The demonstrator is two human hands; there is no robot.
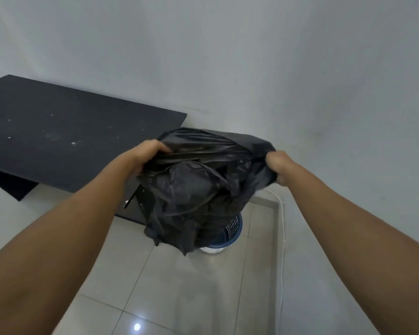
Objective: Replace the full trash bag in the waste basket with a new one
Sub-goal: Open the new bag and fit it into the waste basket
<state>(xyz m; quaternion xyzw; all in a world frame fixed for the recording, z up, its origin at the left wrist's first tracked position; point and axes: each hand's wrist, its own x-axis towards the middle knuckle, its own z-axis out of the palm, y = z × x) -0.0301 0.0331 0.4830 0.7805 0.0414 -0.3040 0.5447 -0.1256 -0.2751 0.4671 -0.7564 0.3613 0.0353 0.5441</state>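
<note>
A black trash bag [194, 189] hangs in the air above a blue perforated waste basket [234, 229] that stands on the tiled floor. My left hand [146, 153] grips the bag's rim on its left side. My right hand [279, 168] grips the rim on the right. The bag's mouth is stretched between them, and crumpled black plastic shows inside. The bag's lower end hangs in front of the basket and hides most of it.
A black table [58, 136] stands to the left against the grey wall [252, 56]. A white cable [282, 238] runs down the floor along the wall on the right. Glossy tiles [179, 286] lie in front of the basket.
</note>
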